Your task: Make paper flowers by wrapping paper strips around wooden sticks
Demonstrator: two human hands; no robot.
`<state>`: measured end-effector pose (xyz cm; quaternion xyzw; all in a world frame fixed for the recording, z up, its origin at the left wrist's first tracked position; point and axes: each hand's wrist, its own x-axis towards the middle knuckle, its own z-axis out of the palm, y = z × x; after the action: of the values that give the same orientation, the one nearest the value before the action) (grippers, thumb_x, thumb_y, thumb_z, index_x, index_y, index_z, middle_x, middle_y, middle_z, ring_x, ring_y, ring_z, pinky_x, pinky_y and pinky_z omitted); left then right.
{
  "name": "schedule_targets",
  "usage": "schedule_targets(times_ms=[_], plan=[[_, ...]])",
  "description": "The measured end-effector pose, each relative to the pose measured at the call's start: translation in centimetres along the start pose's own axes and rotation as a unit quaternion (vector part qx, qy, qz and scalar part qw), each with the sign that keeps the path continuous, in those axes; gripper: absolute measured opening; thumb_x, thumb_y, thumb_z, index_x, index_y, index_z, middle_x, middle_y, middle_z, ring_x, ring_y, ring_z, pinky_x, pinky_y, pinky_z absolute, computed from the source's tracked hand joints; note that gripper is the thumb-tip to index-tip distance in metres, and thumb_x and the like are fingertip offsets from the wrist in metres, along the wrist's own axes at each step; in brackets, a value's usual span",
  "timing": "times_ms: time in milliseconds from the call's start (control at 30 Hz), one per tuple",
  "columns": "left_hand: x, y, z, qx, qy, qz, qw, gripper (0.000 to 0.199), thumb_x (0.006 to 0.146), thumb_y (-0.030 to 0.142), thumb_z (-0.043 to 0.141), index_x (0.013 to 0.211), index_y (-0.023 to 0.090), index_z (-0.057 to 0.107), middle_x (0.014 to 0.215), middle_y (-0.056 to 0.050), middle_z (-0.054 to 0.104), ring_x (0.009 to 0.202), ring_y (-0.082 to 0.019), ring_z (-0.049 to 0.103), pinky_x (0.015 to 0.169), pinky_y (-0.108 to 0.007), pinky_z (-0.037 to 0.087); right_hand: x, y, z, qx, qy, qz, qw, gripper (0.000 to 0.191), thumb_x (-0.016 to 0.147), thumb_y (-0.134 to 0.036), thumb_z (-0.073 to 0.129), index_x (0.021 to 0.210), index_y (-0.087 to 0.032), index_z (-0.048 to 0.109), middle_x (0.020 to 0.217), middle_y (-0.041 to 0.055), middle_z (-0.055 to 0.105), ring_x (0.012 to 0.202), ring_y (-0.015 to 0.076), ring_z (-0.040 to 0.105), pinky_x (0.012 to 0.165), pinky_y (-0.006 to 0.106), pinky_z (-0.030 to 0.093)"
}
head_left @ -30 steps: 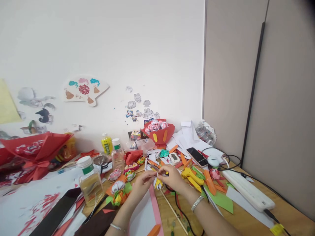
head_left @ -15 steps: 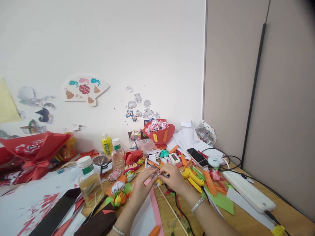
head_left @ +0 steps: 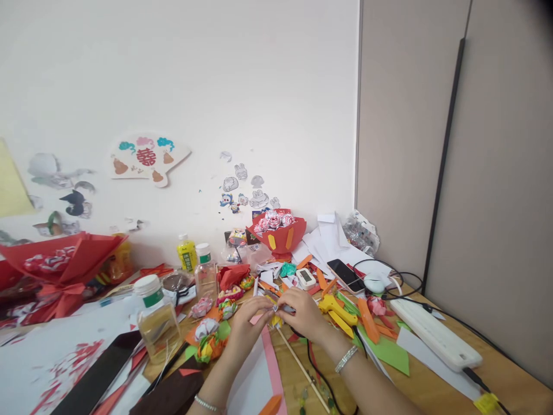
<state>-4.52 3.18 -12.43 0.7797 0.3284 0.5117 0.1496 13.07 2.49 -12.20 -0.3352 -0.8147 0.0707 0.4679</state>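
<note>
My left hand [head_left: 253,323] and my right hand [head_left: 302,314] meet at the middle of the table, fingers pinched on a small folded paper piece [head_left: 275,308] with white and bluish parts. Yellow paper [head_left: 275,321] shows just below the fingertips. From there a thin wooden stick [head_left: 302,369] slants down to the right. Under my left hand lies a white sheet with a pink border [head_left: 272,369]. Crumpled paper flowers [head_left: 209,347] sit to the left of my left hand.
Bottles [head_left: 158,320], a red bouquet [head_left: 280,233] and a larger red one [head_left: 64,268] stand around. A yellow glue gun [head_left: 339,311], a phone [head_left: 345,275], a white power strip [head_left: 436,334], a small timer [head_left: 306,279], cables and paper scraps lie at the right.
The fingers of both hands have shifted slightly around the small paper piece, which now shows more clearly between the fingertips. The camera view has moved very slightly.
</note>
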Motion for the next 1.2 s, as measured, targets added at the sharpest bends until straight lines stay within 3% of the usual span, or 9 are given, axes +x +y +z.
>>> schedule_targets(times_ms=[133,267,433,533,667,767,1200], plan=[[0.1,0.5,-0.4,-0.006,-0.039,-0.014,0.999,0.01,0.075,0.03,0.061,0.076,0.021,0.064,0.08,-0.005,0.068,0.08,-0.021,0.06,0.077,-0.032,0.045,0.1,-0.1,-0.2,0.005,-0.013,-0.007,1.0,0.006,0.075,-0.018,0.063,0.079,-0.021,0.061,0.079,0.0013,0.062,0.079,0.0171,0.053,0.071,0.028,0.039],[0.0,1.3,-1.0,-0.007,-0.119,-0.041,0.992,0.012,0.078,0.031,0.057,0.075,0.02,0.059,0.076,-0.003,0.062,0.074,-0.017,0.055,0.071,-0.027,0.043,0.1,-0.2,-0.4,0.045,-0.043,0.006,0.998,0.005,0.072,-0.02,0.066,0.073,-0.021,0.062,0.074,-0.0005,0.061,0.076,0.016,0.053,0.069,0.026,0.039],[-0.1,1.7,-1.2,-0.044,-0.217,-0.104,0.97,0.021,0.08,0.038,0.052,0.07,0.019,0.055,0.072,0.0,0.055,0.069,-0.014,0.05,0.065,-0.023,0.041,-0.2,0.1,-0.1,0.143,-0.121,0.102,0.977,0.011,0.067,-0.025,0.069,0.062,-0.019,0.06,0.062,-0.0041,0.057,0.062,0.0118,0.051,0.057,0.022,0.037],[-0.2,1.4,-0.8,-0.078,-0.245,-0.141,0.956,0.026,0.08,0.041,0.05,0.07,0.018,0.055,0.069,0.0,0.053,0.065,-0.013,0.05,0.061,-0.023,0.04,-0.6,1.0,0.6,0.233,-0.151,0.164,0.947,0.01,0.063,-0.022,0.069,0.065,-0.018,0.06,0.062,-0.0051,0.057,0.061,0.0109,0.051,0.056,0.02,0.037],[-0.4,0.7,-0.1,-0.099,-0.242,-0.184,0.947,0.029,0.077,0.044,0.053,0.066,0.017,0.053,0.063,0.002,0.053,0.06,-0.013,0.05,0.056,-0.023,0.039,-1.0,2.7,1.3,0.335,-0.186,0.236,0.893,0.018,0.059,-0.026,0.073,0.069,-0.017,0.061,0.059,-0.0054,0.056,0.056,0.0096,0.051,0.053,0.02,0.038],[-0.6,0.2,0.4,-0.098,-0.232,-0.192,0.949,0.03,0.075,0.046,0.054,0.066,0.018,0.053,0.059,0.004,0.051,0.056,-0.012,0.048,0.054,-0.022,0.038,-1.3,3.7,1.4,0.36,-0.21,0.253,0.873,0.026,0.056,-0.033,0.075,0.072,-0.016,0.062,0.062,-0.0031,0.059,0.057,0.0105,0.054,0.056,0.023,0.041],[-0.7,-1.3,1.3,-0.057,-0.141,-0.197,0.969,0.03,0.071,0.045,0.055,0.061,0.018,0.05,0.055,0.004,0.046,0.054,-0.012,0.042,0.053,-0.023,0.031,-1.7,4.1,3.7,0.328,-0.129,0.25,0.902,0.016,0.064,-0.024,0.068,0.073,-0.016,0.058,0.065,-0.0042,0.056,0.061,0.0104,0.052,0.057,0.021,0.04]])
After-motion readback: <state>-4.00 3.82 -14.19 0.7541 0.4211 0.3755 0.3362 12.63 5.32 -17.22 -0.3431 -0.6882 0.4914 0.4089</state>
